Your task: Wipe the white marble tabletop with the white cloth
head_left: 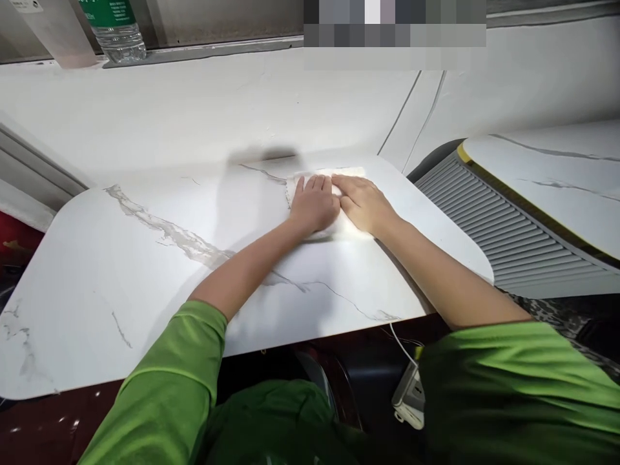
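A pale, whitish cloth (345, 226) lies on the white marble-patterned tabletop (159, 278), toward the back edge and right of its middle. My left hand (317, 203) rests palm down on the cloth's left part, its fingers stretched forward and slightly apart. Beside it, my right hand (365, 203) presses on the right part, fingers extended and angled to the left. The two hands meet or nearly meet over the middle of the cloth. Much of the cloth is hidden under them; its edges show behind, to the left and in front.
A white wall (194, 110) runs behind the table. On the ledge above stand a green-labelled clear bottle (119, 39) and a frosted container (62, 32). At right is another marble-patterned tabletop (557, 168) with a ribbed grey side. A white power strip (409, 394) shows below the table.
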`<state>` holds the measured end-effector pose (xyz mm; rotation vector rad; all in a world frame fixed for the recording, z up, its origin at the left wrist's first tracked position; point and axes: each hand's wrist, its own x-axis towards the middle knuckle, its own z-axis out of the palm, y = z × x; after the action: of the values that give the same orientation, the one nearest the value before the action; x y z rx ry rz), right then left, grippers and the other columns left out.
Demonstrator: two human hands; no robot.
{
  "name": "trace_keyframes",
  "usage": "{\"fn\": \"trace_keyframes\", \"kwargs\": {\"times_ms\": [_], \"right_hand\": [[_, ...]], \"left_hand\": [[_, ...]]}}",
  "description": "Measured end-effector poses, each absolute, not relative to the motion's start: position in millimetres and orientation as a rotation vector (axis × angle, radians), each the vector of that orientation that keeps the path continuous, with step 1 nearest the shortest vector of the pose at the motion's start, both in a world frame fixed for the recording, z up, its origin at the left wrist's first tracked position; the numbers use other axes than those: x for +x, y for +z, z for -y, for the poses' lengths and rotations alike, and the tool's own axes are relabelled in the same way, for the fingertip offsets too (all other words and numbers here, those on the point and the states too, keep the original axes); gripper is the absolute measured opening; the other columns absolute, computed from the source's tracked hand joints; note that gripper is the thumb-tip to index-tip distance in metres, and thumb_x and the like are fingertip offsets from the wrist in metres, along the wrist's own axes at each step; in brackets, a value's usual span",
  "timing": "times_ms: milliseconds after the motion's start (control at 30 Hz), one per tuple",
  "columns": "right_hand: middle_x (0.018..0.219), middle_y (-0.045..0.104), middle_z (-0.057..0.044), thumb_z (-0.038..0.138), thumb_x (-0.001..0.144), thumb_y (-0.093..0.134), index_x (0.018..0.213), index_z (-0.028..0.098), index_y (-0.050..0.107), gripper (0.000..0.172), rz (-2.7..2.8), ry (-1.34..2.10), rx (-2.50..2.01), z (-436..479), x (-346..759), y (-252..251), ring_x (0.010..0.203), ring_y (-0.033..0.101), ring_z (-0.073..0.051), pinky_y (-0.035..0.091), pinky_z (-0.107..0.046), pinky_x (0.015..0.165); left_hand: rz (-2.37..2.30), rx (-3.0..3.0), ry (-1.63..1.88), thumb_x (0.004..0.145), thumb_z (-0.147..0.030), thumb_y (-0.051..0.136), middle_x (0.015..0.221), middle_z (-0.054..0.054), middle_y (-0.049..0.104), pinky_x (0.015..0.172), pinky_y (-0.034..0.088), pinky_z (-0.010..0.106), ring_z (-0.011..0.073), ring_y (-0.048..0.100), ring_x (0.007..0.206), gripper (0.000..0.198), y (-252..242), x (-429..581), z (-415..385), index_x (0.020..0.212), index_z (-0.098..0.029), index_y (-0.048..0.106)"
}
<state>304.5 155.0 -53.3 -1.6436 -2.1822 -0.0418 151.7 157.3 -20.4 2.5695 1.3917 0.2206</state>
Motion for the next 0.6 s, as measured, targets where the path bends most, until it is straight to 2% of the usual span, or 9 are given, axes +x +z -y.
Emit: {"fn": "trace_keyframes", "kwargs": {"times_ms": [200,433,600], "right_hand": [[0.133,0.067,-0.015,0.020,0.084,0.037,0.129,0.015,0.063,0.052,2.188,-0.074,-1.601,-209.5,299.4,-53.1,0.123,0.061,-0.035,0.046,-0.053,0.107],[0.134,0.067,-0.012,0.021,0.090,0.036,0.133,0.017,0.062,0.050,2.186,-0.048,-1.658,-239.9,298.6,-50.1,0.124,0.059,-0.034,0.044,-0.049,0.107],[0.129,0.070,-0.011,0.022,0.090,0.038,0.128,0.018,0.066,0.047,2.134,-0.037,-1.692,-254.0,295.4,-48.3,0.120,0.061,-0.034,0.046,-0.047,0.102]], "left_hand": [[-1.427,2.548,0.234,0.102,-0.020,0.023,0.166,0.011,0.032,0.131,0.011,0.042,0.0210,0.025,0.156,0.059,-23.0,152.0,-215.4,0.159,-0.003,0.031],[-1.458,2.534,0.269,0.102,-0.021,0.024,0.166,0.010,0.035,0.131,0.012,0.041,0.0212,0.027,0.155,0.060,-25.3,152.7,-247.3,0.158,-0.004,0.033],[-1.509,2.526,0.320,0.102,-0.020,0.023,0.164,0.009,0.038,0.130,0.017,0.041,0.0215,0.031,0.153,0.058,-28.6,154.0,-256.4,0.157,-0.007,0.037]]}}
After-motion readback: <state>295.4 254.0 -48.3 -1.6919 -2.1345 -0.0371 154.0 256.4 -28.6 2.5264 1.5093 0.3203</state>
